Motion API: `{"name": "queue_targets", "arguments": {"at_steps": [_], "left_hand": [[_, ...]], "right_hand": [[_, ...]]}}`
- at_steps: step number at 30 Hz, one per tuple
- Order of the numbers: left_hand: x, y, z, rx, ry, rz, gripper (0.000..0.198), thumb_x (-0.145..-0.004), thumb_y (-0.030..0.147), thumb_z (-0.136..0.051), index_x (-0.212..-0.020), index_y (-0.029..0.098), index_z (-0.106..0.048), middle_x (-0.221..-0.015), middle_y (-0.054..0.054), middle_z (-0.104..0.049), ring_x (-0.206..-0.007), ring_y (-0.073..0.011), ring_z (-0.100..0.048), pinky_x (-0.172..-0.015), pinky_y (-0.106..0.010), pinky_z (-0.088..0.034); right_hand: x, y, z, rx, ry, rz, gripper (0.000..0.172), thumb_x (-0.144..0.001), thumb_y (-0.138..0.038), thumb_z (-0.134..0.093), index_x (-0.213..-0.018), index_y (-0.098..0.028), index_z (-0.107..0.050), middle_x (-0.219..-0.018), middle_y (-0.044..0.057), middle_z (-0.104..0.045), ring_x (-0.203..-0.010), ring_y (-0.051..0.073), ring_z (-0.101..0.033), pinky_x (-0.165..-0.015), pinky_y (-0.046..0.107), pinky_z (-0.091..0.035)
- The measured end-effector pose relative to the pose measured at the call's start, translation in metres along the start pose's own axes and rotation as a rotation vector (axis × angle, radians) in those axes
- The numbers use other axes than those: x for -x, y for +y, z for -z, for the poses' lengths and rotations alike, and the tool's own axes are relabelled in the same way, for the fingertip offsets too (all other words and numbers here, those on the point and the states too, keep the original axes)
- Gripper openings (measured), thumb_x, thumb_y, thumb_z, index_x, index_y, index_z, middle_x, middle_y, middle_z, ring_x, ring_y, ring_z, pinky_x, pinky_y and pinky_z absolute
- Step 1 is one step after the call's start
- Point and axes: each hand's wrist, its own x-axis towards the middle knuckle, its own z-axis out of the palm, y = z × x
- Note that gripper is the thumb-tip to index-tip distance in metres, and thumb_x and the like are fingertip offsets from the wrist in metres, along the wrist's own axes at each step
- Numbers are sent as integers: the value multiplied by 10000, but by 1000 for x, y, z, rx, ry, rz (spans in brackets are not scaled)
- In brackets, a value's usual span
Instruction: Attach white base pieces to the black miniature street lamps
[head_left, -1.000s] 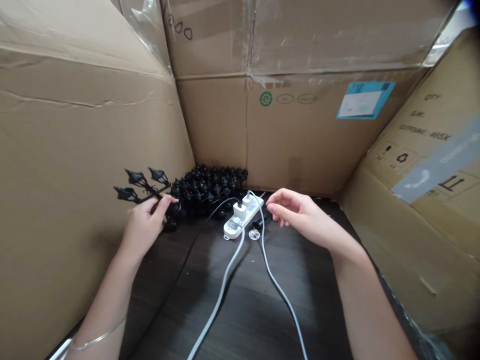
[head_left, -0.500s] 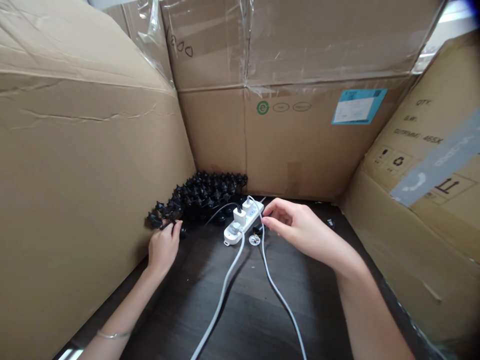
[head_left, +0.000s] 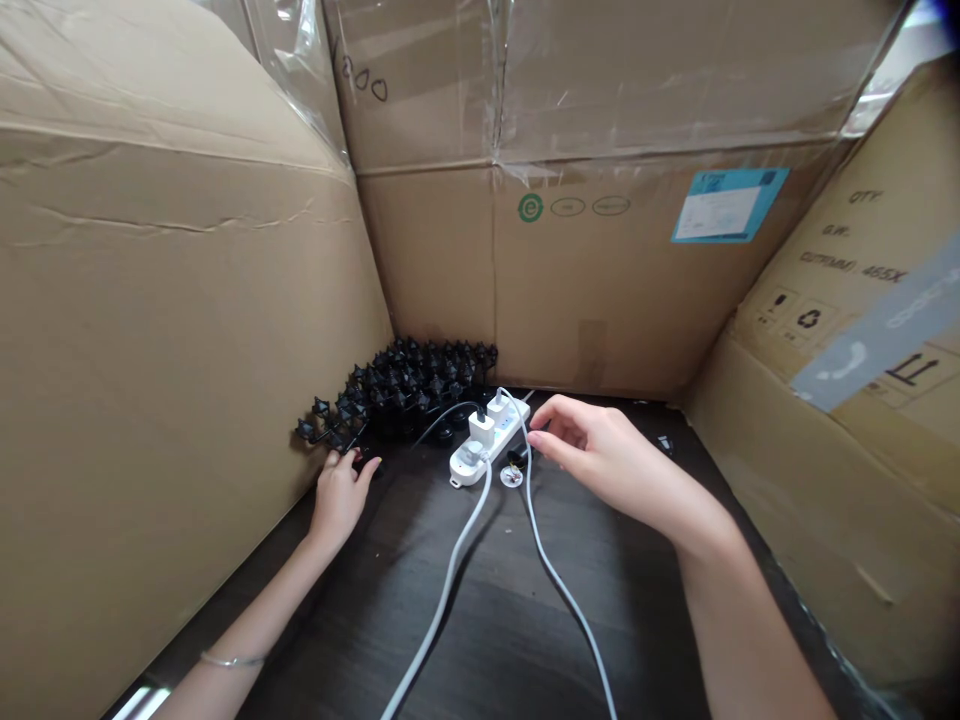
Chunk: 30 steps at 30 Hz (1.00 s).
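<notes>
A crowd of small black lantern-shaped pieces on stems, some with round black bases, stands in the back left corner. At its front left edge is my left hand, its thumb spread from the fingers beside a dark round base; the fingertips are partly hidden. My right hand hovers by the white power strip, fingers curved with a gap before the thumb, nothing visible between them. Below its fingertips lie a black cylindrical part and a small white disc with thin wires.
White chargers and a plug sit in the strip. A thick white cable and a thinner white cable run toward me across the dark tabletop. Cardboard walls enclose three sides. A small object lies at the right.
My left hand has shifted slightly right, and its thumb has moved away from the fingers. The view has turned a little; my right hand keeps its place by the strip.
</notes>
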Motion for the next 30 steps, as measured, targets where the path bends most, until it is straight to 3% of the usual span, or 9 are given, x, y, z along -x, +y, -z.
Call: {"name": "queue_targets", "arguments": {"at_steps": [23,27,30], "left_hand": [[-10,0,1,37,101,-17,477,-819,504,-448,-896,87,-666,-758,-128,-664,-657,-230,-593,-723,-331,-450],[-3,1,11,41,117,35,476,-789,520,-488,-900,96,-675,-821,-127,-677,-607,-206,-585,-709,-330,-454],[11,3,32,57,111,74,435,-768,523,-514,-848,125,-672,-822,-102,-687,-600,-192,-589,-674,-318,-458]], "right_hand": [[1,3,6,40,21,-22,163,-865,-363,-502,-857,-219,-578,-654,-42,-574,-578,92,-492,-527,201,-356],[5,4,15,46,17,-39,181,-878,-363,-483,-842,-214,-579,-620,-42,-548,-569,96,-485,-508,206,-350],[10,5,28,34,100,-47,196,-880,-368,-491,-832,-204,-588,-602,-37,-535,-554,98,-475,-495,211,-342]]}}
